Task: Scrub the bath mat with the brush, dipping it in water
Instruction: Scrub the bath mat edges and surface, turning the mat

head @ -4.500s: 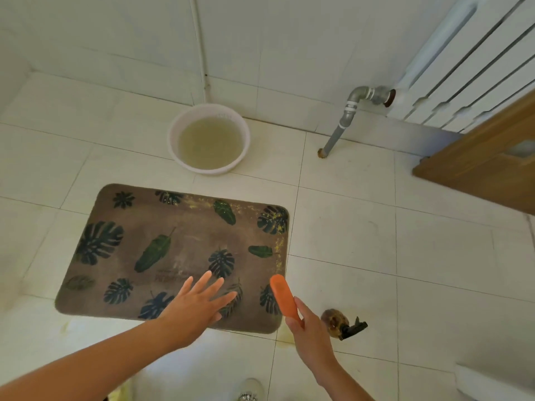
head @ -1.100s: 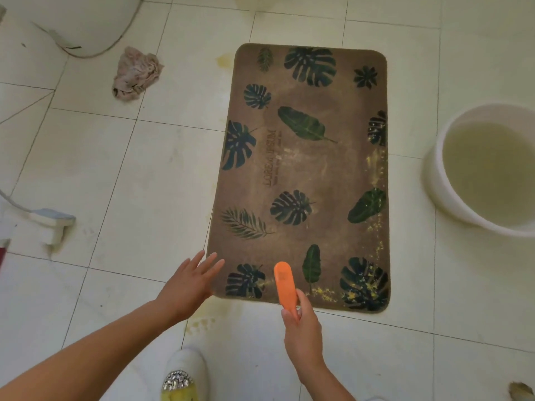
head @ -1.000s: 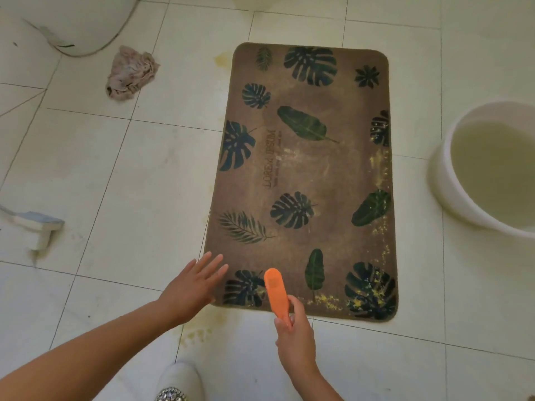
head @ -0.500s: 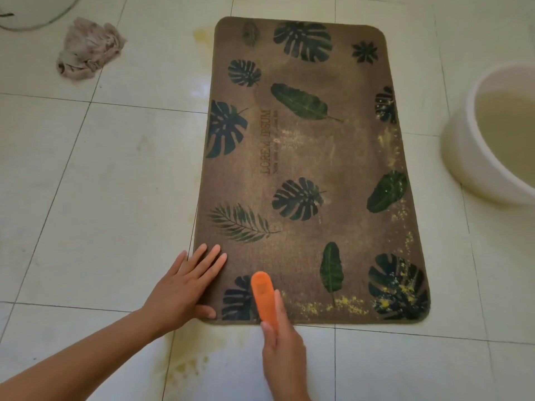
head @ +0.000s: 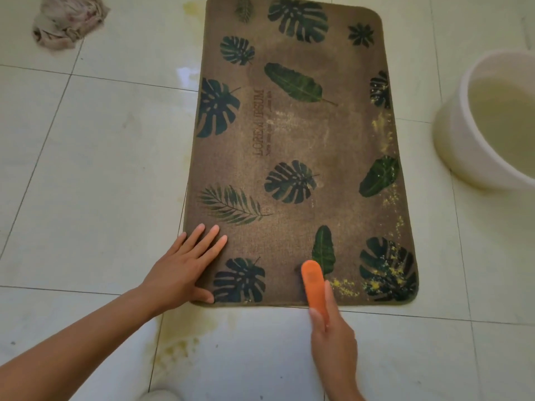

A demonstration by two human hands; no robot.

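Your left hand [head: 185, 273] lies flat and spread on the near left corner of the bath mat [head: 298, 157], holding nothing. Your right hand [head: 333, 340] is wrapped around the orange brush [head: 313, 282], whose head rests on the mat's near edge, just right of your left fingers [head: 208, 238]. Beyond those fingers, the mat reads "LOREM IPSUM"; the smaller line beside it is illegible. The water basin [head: 463, 151] stands to the far right of the brush on the tiled floor [head: 101, 169].
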